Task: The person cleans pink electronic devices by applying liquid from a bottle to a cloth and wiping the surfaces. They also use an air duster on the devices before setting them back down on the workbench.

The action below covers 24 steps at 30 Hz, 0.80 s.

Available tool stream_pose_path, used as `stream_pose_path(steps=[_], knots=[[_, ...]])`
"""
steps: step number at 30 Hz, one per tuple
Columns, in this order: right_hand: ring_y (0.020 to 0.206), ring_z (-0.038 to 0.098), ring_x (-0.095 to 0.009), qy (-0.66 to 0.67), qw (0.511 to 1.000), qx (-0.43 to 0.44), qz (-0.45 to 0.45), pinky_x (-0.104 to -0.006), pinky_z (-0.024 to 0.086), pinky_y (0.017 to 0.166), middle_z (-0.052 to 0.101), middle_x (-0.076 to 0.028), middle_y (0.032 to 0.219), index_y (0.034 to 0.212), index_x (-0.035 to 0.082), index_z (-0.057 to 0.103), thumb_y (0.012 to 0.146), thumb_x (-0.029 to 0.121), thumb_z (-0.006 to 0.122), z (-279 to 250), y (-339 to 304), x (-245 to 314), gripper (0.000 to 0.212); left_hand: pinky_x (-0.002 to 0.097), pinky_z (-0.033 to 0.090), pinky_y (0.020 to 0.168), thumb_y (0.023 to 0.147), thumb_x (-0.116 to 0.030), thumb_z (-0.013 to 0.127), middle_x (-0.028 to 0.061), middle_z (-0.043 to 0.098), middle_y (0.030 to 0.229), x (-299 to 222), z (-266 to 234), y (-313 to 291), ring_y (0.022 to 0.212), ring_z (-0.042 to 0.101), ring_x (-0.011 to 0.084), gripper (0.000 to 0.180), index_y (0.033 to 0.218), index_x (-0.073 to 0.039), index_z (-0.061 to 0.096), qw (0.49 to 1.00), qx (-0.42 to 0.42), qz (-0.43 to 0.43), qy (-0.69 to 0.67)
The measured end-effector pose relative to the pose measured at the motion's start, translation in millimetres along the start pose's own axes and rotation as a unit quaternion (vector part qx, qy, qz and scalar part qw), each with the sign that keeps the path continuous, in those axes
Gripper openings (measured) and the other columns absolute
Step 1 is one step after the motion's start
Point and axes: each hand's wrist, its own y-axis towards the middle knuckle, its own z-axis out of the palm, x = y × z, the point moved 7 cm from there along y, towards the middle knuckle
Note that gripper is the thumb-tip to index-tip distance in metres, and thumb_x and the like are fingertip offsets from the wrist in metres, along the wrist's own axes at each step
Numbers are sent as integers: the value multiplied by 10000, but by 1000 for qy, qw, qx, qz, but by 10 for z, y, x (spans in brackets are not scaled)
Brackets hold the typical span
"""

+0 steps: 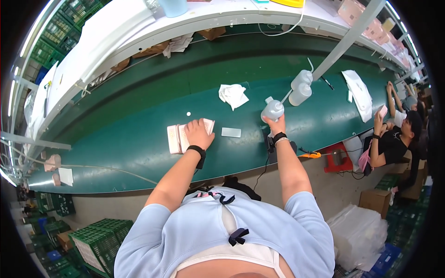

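My left hand [198, 133] lies over a pale pink case [174, 139] with a patterned face, its fingers curled on the right part and holding it against the green table. The case's underside and part of its middle are hidden. Farther right, my right hand [277, 124] is closed round a translucent white squeeze bottle [272, 110], which leans with its spout toward the upper right. Two more squeeze bottles stand just beyond it, a nearer one [300, 94] and a farther one [303, 78]. Between my hands is a small pale rectangular plate [231, 132].
A crumpled white cloth [233, 96] and a small white disc [188, 113] lie farther back. At right are a pen [327, 82], a white bag [359, 95] and an orange-handled tool [311, 155] at the table edge. A slanted post [347, 41] rises behind the bottles; a co-worker [394, 134] sits right.
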Motion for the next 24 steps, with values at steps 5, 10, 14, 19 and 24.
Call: stream_pose_path(steps=[5,10,14,19,24], knots=[[1102,592,-220,-36,999,-30,-27,-358,462,959,617,-111,1206,1288,9,482,667,167,874,-44,-77,57,751,439,381,1075,766,-259,735,163,629,1193,-133,13,-159,1223,540,291,591,1254,13,543,991,63,90,-76],[1116,586,-209,-42,997,59,-24,-360,460,964,616,-102,1214,1277,8,511,688,169,859,-143,-355,322,703,392,484,989,846,-156,672,138,652,1155,221,-20,-522,1155,599,255,518,1305,15,504,857,109,0,-504],[1129,580,-199,-56,955,290,30,-353,458,971,612,-91,1225,1296,5,511,703,154,845,-195,-902,675,697,382,513,970,896,-88,608,129,617,1233,419,16,-825,1174,591,237,490,1354,9,464,583,206,-155,-770],[1128,589,-199,-9,953,298,56,-353,456,977,627,-103,1216,1286,3,525,699,151,839,-75,-1339,687,682,400,480,1023,899,-72,597,145,564,1307,532,-55,-1016,1208,569,263,544,1402,-1,404,512,144,-133,-836],[1103,602,-193,-23,984,173,44,-347,469,955,634,-98,1202,1276,0,533,720,141,827,-35,-1311,176,645,424,467,1040,909,-89,588,149,536,1341,633,-11,-1185,1233,551,282,573,1429,-12,359,490,134,-148,-849]])
